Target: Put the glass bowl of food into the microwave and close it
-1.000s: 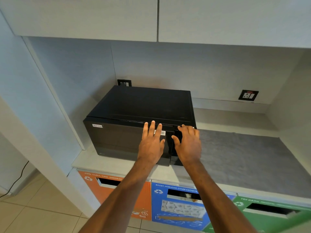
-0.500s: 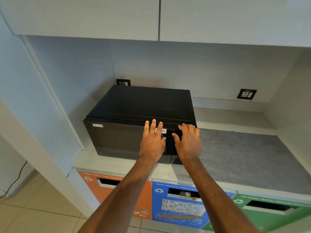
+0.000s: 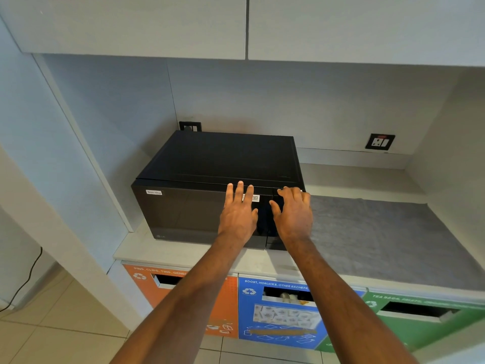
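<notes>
Hands unmoved on microwave, mat alongside

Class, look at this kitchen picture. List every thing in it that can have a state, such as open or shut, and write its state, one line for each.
Microwave: door shut.
Left hand: flat against the door, fingers spread, holding nothing.
Right hand: open, on the control side, holding nothing.
Upper cupboards: doors shut.
Wall socket: nothing plugged in.
Blue bin slot: rubbish showing inside.
Glass bowl: not in view.
</notes>
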